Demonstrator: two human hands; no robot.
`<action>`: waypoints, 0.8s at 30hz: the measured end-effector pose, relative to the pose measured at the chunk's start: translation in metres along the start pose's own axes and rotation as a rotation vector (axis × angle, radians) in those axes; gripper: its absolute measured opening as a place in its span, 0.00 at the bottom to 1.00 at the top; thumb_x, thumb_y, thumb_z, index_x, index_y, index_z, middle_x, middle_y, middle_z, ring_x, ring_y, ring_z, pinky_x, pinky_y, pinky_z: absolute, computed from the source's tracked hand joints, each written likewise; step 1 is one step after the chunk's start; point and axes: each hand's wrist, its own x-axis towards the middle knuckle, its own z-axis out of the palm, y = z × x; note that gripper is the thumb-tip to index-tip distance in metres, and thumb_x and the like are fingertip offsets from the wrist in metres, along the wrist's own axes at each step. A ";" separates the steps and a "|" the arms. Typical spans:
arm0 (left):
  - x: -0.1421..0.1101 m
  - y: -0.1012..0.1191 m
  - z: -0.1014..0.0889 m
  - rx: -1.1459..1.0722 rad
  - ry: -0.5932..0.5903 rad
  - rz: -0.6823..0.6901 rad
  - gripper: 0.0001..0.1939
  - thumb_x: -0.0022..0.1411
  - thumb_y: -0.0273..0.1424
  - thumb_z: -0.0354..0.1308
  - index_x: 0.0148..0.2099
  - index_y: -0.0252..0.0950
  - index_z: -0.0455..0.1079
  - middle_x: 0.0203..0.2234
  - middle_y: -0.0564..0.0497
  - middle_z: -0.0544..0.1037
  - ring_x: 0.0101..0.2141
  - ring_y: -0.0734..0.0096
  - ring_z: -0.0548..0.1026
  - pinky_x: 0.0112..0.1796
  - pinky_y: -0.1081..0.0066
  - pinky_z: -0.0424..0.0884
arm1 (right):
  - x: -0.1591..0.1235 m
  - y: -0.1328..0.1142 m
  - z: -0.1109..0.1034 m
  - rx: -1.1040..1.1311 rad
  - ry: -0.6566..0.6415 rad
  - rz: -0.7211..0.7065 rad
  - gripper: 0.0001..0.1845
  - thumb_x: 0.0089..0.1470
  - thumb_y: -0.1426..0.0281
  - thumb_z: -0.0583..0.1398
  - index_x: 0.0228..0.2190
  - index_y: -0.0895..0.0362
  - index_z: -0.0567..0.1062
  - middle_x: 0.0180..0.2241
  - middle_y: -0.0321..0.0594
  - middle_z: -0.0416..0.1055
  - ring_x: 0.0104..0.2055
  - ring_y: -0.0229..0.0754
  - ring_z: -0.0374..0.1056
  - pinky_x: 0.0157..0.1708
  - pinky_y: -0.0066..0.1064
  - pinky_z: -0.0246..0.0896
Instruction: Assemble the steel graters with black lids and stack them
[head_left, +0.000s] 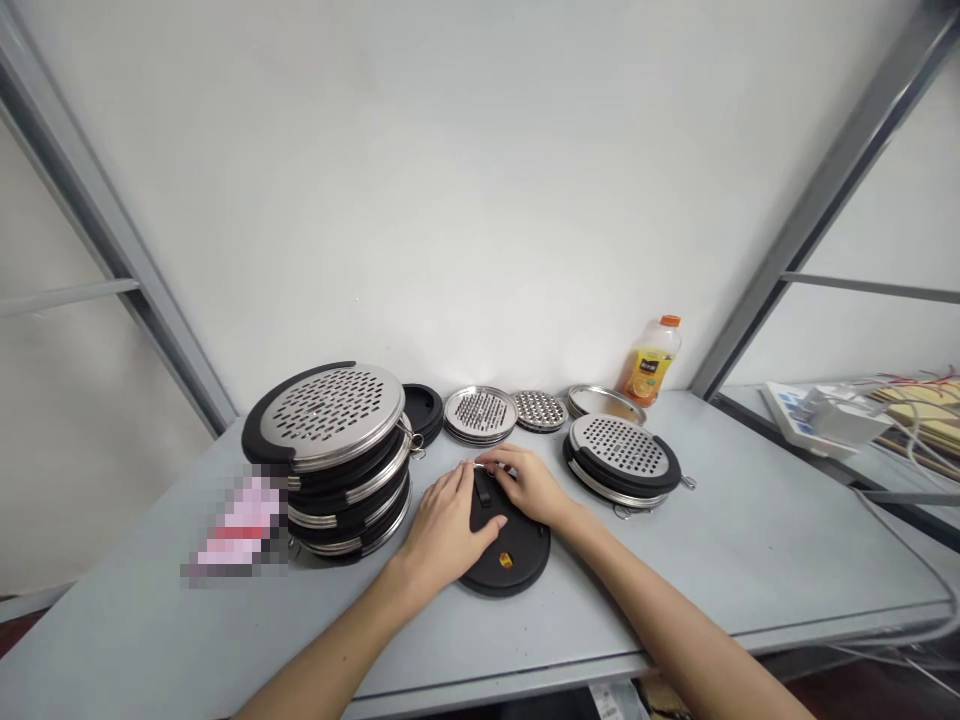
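In front of me a round black grater base [517, 560] lies flat on the table, with a slot, a black tab and a small yellow-red spot in its face. My left hand [448, 525] grips its left side, fingers along the rim and thumb across the top. At the far edge my right hand [529, 482] is closed, thumb and fingertips pinching a small shiny metal ring [482, 463], partly hidden by the fingers. To the left rises a stack of round graters [334, 415] with black rims and wire rings. More graters [619, 447] are stacked to the right.
Along the wall stand black bases [421, 412], slotted grater discs [480, 413], coarse discs [541, 409] and plain metal discs [606, 402]. An orange-capped juice bottle [651, 365] is behind them. A power strip [810, 420] with cables lies beyond the right frame post [810, 200].
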 end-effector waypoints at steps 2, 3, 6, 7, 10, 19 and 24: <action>0.000 0.001 -0.001 0.007 -0.010 -0.005 0.36 0.57 0.39 0.59 0.63 0.29 0.55 0.59 0.35 0.64 0.57 0.46 0.64 0.56 0.54 0.61 | 0.000 0.000 0.000 0.001 -0.008 -0.002 0.17 0.57 0.78 0.52 0.41 0.55 0.77 0.39 0.43 0.74 0.40 0.42 0.70 0.43 0.34 0.65; -0.001 0.002 -0.001 0.014 -0.019 -0.007 0.36 0.58 0.39 0.59 0.64 0.29 0.55 0.59 0.35 0.64 0.58 0.47 0.64 0.56 0.54 0.61 | 0.000 -0.001 0.000 0.003 -0.016 -0.007 0.17 0.57 0.78 0.52 0.42 0.55 0.76 0.39 0.43 0.74 0.40 0.42 0.70 0.43 0.34 0.65; -0.007 0.005 0.002 0.072 -0.048 -0.022 0.34 0.60 0.38 0.57 0.64 0.29 0.54 0.59 0.34 0.63 0.58 0.45 0.62 0.55 0.52 0.61 | 0.000 -0.002 0.001 0.013 -0.041 -0.029 0.17 0.57 0.79 0.51 0.42 0.55 0.76 0.39 0.43 0.74 0.42 0.42 0.70 0.45 0.34 0.65; -0.010 0.006 0.003 0.097 -0.052 -0.029 0.32 0.61 0.37 0.55 0.64 0.29 0.54 0.60 0.34 0.62 0.59 0.44 0.60 0.55 0.51 0.60 | -0.001 -0.003 0.002 0.014 -0.049 -0.036 0.17 0.57 0.79 0.51 0.41 0.55 0.76 0.39 0.43 0.74 0.42 0.42 0.70 0.45 0.34 0.64; -0.018 0.008 0.008 0.107 -0.060 -0.018 0.32 0.63 0.38 0.51 0.65 0.29 0.52 0.62 0.33 0.58 0.62 0.41 0.54 0.56 0.46 0.56 | -0.001 -0.004 0.004 -0.001 -0.057 -0.037 0.17 0.57 0.79 0.51 0.41 0.54 0.76 0.39 0.43 0.74 0.42 0.43 0.70 0.45 0.35 0.64; -0.005 -0.004 0.010 -0.023 -0.019 0.031 0.37 0.60 0.41 0.55 0.65 0.27 0.50 0.62 0.31 0.56 0.62 0.45 0.54 0.58 0.49 0.56 | 0.000 0.002 0.004 -0.080 0.005 0.028 0.17 0.57 0.76 0.53 0.43 0.53 0.76 0.40 0.44 0.74 0.42 0.44 0.70 0.44 0.36 0.65; 0.004 -0.011 0.005 -0.063 -0.051 0.048 0.39 0.59 0.41 0.56 0.67 0.28 0.48 0.64 0.34 0.53 0.63 0.47 0.54 0.59 0.51 0.56 | 0.001 0.003 0.002 -0.106 0.022 0.048 0.17 0.57 0.75 0.54 0.45 0.52 0.77 0.42 0.43 0.74 0.43 0.45 0.70 0.44 0.36 0.65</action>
